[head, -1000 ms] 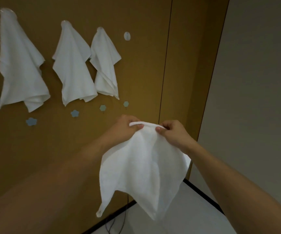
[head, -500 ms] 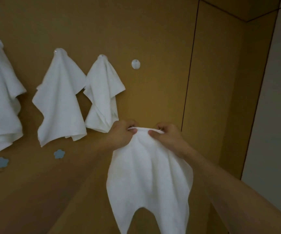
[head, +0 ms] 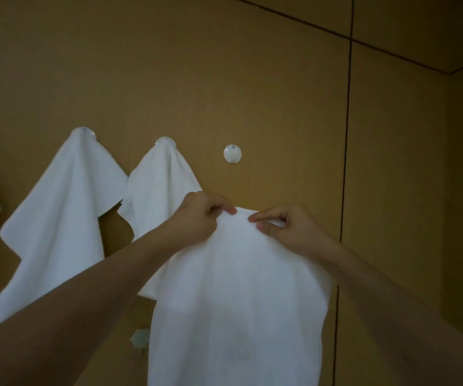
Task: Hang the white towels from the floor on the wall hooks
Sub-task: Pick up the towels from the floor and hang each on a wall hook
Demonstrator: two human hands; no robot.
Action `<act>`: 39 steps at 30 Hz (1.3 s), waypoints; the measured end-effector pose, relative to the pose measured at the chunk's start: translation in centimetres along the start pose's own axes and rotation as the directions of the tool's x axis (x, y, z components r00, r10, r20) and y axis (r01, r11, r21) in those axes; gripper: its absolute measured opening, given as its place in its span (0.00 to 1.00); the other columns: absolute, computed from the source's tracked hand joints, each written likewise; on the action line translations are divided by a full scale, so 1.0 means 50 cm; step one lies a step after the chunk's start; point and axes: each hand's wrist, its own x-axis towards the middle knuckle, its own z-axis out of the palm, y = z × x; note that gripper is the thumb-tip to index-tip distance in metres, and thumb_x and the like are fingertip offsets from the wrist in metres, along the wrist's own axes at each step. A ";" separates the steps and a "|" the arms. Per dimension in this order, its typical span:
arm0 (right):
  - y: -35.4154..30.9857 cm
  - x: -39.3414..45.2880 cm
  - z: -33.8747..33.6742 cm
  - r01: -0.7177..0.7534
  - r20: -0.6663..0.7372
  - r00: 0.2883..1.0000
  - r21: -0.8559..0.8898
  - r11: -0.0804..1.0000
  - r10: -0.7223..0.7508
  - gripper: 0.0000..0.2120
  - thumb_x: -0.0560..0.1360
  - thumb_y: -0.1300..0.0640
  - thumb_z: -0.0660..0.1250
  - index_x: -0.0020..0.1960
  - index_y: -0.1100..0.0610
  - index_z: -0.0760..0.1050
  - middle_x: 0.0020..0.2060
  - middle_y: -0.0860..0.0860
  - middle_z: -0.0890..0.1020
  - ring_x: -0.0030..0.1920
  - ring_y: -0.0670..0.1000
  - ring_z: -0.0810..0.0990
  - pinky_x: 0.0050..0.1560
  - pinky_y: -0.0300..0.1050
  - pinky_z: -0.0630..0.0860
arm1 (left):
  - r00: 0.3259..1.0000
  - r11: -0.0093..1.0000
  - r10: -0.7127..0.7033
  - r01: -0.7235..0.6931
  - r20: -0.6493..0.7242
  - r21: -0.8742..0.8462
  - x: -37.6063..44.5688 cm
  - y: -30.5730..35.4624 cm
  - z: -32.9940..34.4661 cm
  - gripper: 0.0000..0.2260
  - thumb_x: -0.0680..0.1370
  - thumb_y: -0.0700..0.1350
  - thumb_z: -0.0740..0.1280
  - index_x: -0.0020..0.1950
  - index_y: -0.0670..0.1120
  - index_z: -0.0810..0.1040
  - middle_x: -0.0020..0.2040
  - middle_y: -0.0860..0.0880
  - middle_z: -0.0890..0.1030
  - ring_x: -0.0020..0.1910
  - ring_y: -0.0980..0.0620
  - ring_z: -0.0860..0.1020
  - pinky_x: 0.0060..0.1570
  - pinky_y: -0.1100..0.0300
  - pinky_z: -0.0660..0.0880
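Towel hangs in front of the brown wall, its top edge pinched by left hand and right hand, just below the bare round hook. Left of it, two hung towels drape from hooks.

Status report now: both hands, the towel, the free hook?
Left hand, right hand pinch towel top edge. Towel below free hook, not hung. Nothing in between.

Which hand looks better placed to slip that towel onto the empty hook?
Probably the left hand: it pinches the towel almost directly below the empty hook. The right hand pinches it farther right.
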 end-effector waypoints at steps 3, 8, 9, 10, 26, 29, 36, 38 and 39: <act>0.030 0.105 0.004 0.062 -0.048 0.996 -0.212 0.975 -0.073 0.13 0.78 0.56 0.68 0.61 0.50 0.82 0.60 0.44 0.82 0.61 0.41 0.78 0.62 0.29 0.69 | 0.991 0.955 0.137 -0.133 0.001 0.266 0.080 -0.044 0.011 0.19 0.78 0.32 0.61 0.64 0.47 0.80 0.62 0.48 0.80 0.62 0.50 0.76 0.61 0.66 0.67; 0.050 0.247 -0.009 0.205 -0.201 0.937 -0.342 0.917 -0.284 0.15 0.77 0.57 0.67 0.63 0.47 0.80 0.60 0.45 0.82 0.62 0.46 0.79 0.65 0.42 0.72 | 0.957 0.822 0.289 -0.259 0.020 0.507 0.190 -0.090 -0.008 0.21 0.76 0.36 0.58 0.69 0.45 0.72 0.57 0.47 0.71 0.49 0.51 0.68 0.48 0.61 0.65; 0.048 0.268 -0.011 0.254 -0.258 0.908 -0.293 0.922 -0.332 0.16 0.77 0.59 0.68 0.63 0.48 0.80 0.60 0.46 0.82 0.62 0.45 0.79 0.66 0.40 0.71 | 0.949 0.806 0.315 -0.267 -0.001 0.529 0.214 -0.095 -0.014 0.21 0.77 0.37 0.58 0.69 0.45 0.70 0.58 0.47 0.71 0.50 0.51 0.68 0.49 0.59 0.66; 0.045 0.288 -0.014 0.317 -0.306 0.872 -0.241 0.917 -0.381 0.16 0.76 0.61 0.68 0.61 0.50 0.81 0.59 0.46 0.83 0.61 0.45 0.80 0.65 0.39 0.71 | 0.945 0.796 0.326 -0.260 -0.026 0.546 0.239 -0.099 -0.020 0.20 0.77 0.37 0.59 0.70 0.46 0.69 0.59 0.47 0.70 0.52 0.50 0.69 0.50 0.58 0.67; 0.161 0.444 0.028 0.330 -0.364 0.874 -0.045 0.943 -0.323 0.13 0.80 0.56 0.64 0.61 0.53 0.82 0.39 0.43 0.82 0.44 0.48 0.80 0.50 0.45 0.76 | 0.949 0.950 0.052 0.049 -0.310 0.308 0.375 -0.129 0.063 0.22 0.75 0.32 0.59 0.68 0.41 0.75 0.60 0.43 0.76 0.61 0.45 0.73 0.53 0.68 0.61; 0.172 0.428 0.066 0.404 -0.468 0.806 -0.014 0.914 -0.364 0.13 0.80 0.58 0.63 0.63 0.52 0.81 0.54 0.45 0.84 0.51 0.44 0.80 0.51 0.32 0.72 | 0.937 0.974 -0.049 0.121 -0.347 0.189 0.368 -0.109 0.074 0.17 0.78 0.35 0.58 0.65 0.43 0.78 0.60 0.43 0.79 0.61 0.46 0.75 0.55 0.62 0.67; 0.175 0.420 0.093 0.240 -0.315 0.934 0.205 0.949 -0.168 0.13 0.82 0.47 0.59 0.46 0.46 0.81 0.31 0.44 0.79 0.33 0.45 0.76 0.32 0.40 0.67 | 0.926 0.923 -0.117 0.235 -0.360 0.306 0.296 -0.087 0.121 0.14 0.79 0.46 0.57 0.57 0.43 0.79 0.57 0.47 0.70 0.55 0.48 0.69 0.59 0.55 0.67; 0.188 0.388 0.108 0.181 -0.245 0.960 0.181 0.967 -0.134 0.15 0.81 0.46 0.58 0.41 0.48 0.78 0.30 0.47 0.79 0.32 0.48 0.77 0.31 0.41 0.67 | 0.940 0.836 -0.144 0.282 -0.308 0.470 0.254 -0.098 0.147 0.15 0.82 0.45 0.56 0.65 0.47 0.77 0.60 0.47 0.72 0.57 0.47 0.69 0.60 0.51 0.69; 0.198 0.364 0.120 0.164 -0.216 0.968 0.154 0.974 -0.128 0.15 0.81 0.47 0.58 0.39 0.48 0.76 0.30 0.47 0.79 0.32 0.48 0.77 0.31 0.41 0.67 | 0.946 0.817 -0.162 0.288 -0.280 0.500 0.229 -0.102 0.161 0.17 0.83 0.45 0.55 0.69 0.47 0.75 0.62 0.46 0.74 0.58 0.46 0.70 0.61 0.50 0.69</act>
